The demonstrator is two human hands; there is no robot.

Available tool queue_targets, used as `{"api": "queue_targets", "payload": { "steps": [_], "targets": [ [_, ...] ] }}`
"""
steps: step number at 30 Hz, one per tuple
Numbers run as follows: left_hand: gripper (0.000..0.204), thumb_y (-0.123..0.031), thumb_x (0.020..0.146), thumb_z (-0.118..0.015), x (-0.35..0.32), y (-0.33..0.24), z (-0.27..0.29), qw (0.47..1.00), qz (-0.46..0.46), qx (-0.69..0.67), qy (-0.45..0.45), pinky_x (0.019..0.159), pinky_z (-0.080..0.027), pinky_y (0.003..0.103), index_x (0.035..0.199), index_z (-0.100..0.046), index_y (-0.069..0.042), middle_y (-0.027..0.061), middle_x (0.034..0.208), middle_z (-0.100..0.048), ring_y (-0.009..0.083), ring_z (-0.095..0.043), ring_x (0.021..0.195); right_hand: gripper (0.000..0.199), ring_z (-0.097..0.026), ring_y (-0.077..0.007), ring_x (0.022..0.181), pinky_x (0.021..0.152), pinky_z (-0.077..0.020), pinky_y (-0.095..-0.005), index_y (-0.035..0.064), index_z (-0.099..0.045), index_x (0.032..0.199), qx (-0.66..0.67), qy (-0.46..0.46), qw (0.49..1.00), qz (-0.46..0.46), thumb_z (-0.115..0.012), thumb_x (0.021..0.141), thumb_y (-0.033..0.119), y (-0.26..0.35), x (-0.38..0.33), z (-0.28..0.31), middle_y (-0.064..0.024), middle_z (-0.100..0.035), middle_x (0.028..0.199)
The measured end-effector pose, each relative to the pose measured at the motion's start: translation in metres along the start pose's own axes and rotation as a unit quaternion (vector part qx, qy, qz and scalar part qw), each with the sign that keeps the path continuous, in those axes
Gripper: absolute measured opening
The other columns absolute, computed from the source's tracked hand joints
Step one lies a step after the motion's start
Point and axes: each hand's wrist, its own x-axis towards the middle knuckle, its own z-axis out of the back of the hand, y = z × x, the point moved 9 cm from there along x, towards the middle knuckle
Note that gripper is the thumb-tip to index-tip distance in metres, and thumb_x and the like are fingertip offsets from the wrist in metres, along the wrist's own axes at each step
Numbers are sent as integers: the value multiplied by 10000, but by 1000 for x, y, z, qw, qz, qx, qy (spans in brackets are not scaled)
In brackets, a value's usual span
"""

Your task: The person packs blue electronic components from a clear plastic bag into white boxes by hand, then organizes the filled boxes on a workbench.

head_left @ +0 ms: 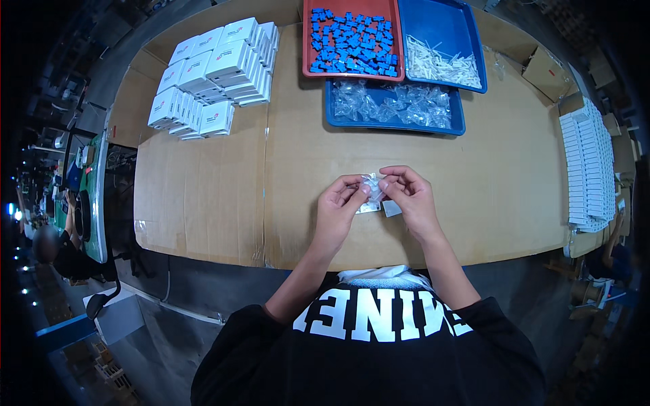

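Note:
Between my two hands, near the middle of the cardboard-covered table (pixel 203 196), is a small clear plastic bag (pixel 373 189). My left hand (pixel 342 203) pinches its left side with thumb and forefinger. On the other side my right hand (pixel 409 197) grips it the same way, fingers curled. Whether anything lies inside the bag I cannot tell. Just under the hands a small pale card or box (pixel 369 208) shows in part. Beside it, below my right fingers, lies a small grey-white flat piece (pixel 391 208).
Beyond my hands stand a red tray (pixel 307 40) of small blue parts, a blue tray (pixel 433 17) of white sticks and a blue tray (pixel 393 127) of clear bags. White boxes (pixel 217 68) are stacked back left; more white boxes (pixel 586 169) line the right edge. A person (pixel 71 237) sits far left.

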Motion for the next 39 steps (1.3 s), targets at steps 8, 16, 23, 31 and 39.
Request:
{"api": "queue_targets", "payload": {
  "steps": [8, 16, 23, 31, 39],
  "targets": [
    [385, -47, 998, -662, 4, -4, 6, 999, -39, -32, -3, 914, -545, 269, 1355, -547, 41, 87, 1143, -649, 123, -657, 1008, 252, -686, -97, 909, 822, -557, -238, -40, -647, 1215, 38, 12, 999, -21, -686, 974, 20, -5, 3, -3, -57, -699, 988],
    [377, -28, 980, -681, 1, -2, 0, 999, 6, 35, 29, 933, -532, 262, 1339, -582, 32, 107, 1172, -659, 138, -657, 1019, 241, -683, -107, 944, 838, -554, -244, -46, -668, 1199, 16, 49, 998, -28, -683, 963, 0, -16, 4, 1, -64, -701, 1030],
    [177, -54, 1010, -661, 2, -30, 7, 987, -136, 80, 13, 931, -532, 274, 1154, -681, 47, 93, 1111, -707, 139, -658, 1073, 184, -644, -87, 900, 795, -523, -226, -2, -726, 1139, -96, 40, 994, 24, -711, 962, 46, 14, 3, 1, -34, -708, 979],
    [127, -57, 1035, -624, 6, -31, -11, 985, -130, 112, 31, 943, -517, 275, 1111, -655, 40, 103, 1114, -709, 134, -653, 1049, 99, -619, -84, 854, 776, -508, -255, 3, -709, 1013, -88, 41, 995, 14, -720, 968, 90, 16, 10, 1, -18, -696, 927],
    [164, -76, 1044, -610, 1, -20, -9, 995, -96, 34, -15, 947, -528, 291, 1175, -627, 21, 86, 1085, -697, 137, -660, 1024, 49, -619, -99, 884, 811, -503, -270, -3, -677, 968, -175, 142, 973, 53, -709, 952, 30, 43, 2, -9, -28, -668, 957]
  ]
}}
